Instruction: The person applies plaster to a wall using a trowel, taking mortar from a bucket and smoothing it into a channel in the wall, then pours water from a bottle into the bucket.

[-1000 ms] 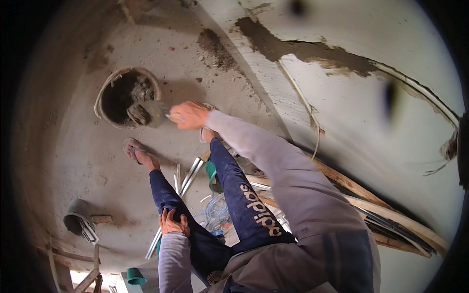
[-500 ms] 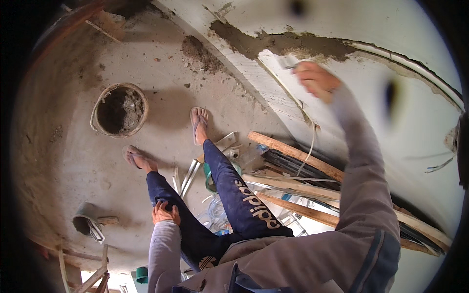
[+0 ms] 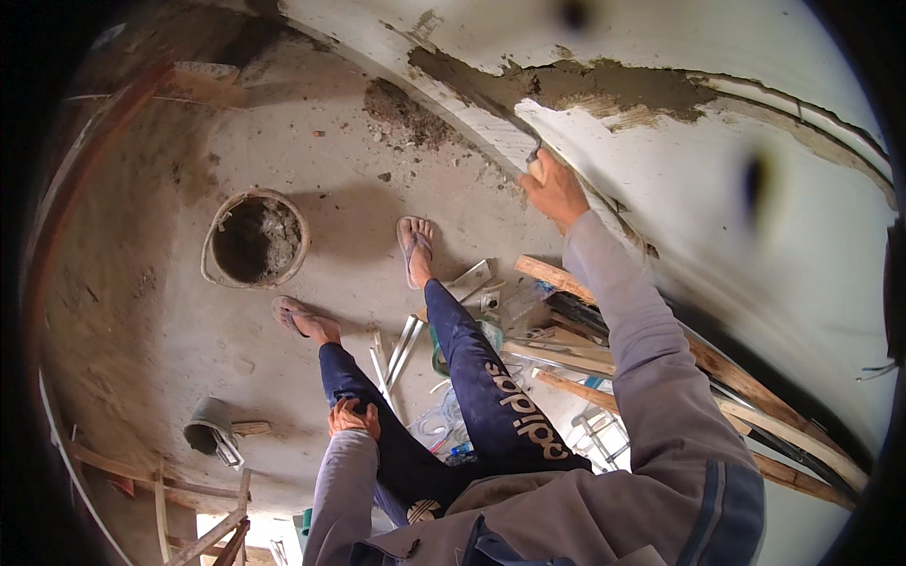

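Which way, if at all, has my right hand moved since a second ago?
Yes: judged against the bucket, your right hand has moved rightward, from close beside it over to the wall.

Bucket [image 3: 303,243]: set on the floor [image 3: 208,330] ahead of the left foot [image 3: 304,321]; mortar [image 3: 281,236] is contained in it.
Wall [image 3: 736,198]: placed along the right, with a mortar band [image 3: 604,90] spread across its far part.
Right hand [image 3: 555,189]: held at the wall, nearer than the band, with a hand tool [image 3: 536,163] gripped.
Left hand [image 3: 355,418]: rested on the left knee [image 3: 342,377].
Rubble [image 3: 406,113]: heaped near the wall's foot, beyond the right foot [image 3: 415,247].
Planks [image 3: 555,275]: laid beside the wall, right of the legs [image 3: 477,363].
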Demonstrator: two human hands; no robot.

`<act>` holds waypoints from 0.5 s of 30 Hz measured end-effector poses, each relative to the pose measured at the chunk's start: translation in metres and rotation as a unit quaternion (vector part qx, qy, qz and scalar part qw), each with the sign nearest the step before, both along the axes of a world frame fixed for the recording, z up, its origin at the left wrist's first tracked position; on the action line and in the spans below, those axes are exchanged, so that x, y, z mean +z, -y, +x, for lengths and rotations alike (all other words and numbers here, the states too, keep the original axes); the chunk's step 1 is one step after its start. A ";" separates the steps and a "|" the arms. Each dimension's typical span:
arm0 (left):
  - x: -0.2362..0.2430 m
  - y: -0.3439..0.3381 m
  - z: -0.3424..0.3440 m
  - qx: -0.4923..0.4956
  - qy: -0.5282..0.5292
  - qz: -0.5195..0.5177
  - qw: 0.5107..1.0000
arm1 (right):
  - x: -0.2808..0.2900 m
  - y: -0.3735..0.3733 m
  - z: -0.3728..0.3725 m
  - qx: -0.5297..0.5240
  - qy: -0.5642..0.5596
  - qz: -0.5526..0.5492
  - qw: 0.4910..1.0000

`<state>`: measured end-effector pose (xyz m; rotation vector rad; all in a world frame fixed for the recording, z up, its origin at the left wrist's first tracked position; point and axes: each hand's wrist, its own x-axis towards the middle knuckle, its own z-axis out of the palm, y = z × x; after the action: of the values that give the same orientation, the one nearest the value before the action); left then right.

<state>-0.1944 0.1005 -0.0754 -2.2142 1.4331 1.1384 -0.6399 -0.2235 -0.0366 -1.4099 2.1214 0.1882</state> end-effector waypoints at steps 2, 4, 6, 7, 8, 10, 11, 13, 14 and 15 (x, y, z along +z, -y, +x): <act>-0.001 -0.002 -0.001 -0.015 0.008 0.004 1.000 | -0.005 0.012 -0.013 -0.041 0.019 -0.036 0.998; -0.006 -0.001 0.003 -0.026 0.001 -0.007 1.000 | -0.001 0.018 -0.021 -0.079 0.048 -0.043 0.995; -0.007 0.003 0.002 -0.031 0.002 0.072 0.997 | 0.004 0.017 -0.033 -0.125 0.086 -0.017 0.988; -0.007 0.005 0.000 -0.029 0.008 0.076 0.997 | 0.026 0.025 -0.022 -0.210 0.162 0.025 0.964; -0.005 0.008 -0.002 -0.026 0.014 0.079 0.996 | 0.034 0.023 -0.019 -0.233 0.190 0.015 0.954; -0.003 0.012 -0.009 -0.018 0.028 0.070 0.997 | 0.050 0.021 -0.017 -0.270 0.241 -0.008 0.932; -0.001 0.015 -0.013 -0.015 0.034 0.068 0.997 | 0.057 0.023 -0.018 -0.281 0.251 -0.013 0.926; 0.001 0.028 -0.020 -0.008 0.028 0.102 0.994 | 0.073 0.020 -0.020 -0.306 0.269 -0.017 0.913; 0.001 0.032 -0.020 -0.005 0.026 0.119 0.993 | 0.079 0.017 -0.023 -0.307 0.283 -0.018 0.909; -0.003 0.031 -0.019 -0.026 0.016 0.101 0.994 | 0.085 0.017 -0.025 -0.305 0.297 -0.022 0.904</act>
<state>-0.2132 0.0700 -0.0788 -2.0365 1.2933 1.1683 -0.6645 -0.2406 0.0487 -0.6323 1.9175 -0.4800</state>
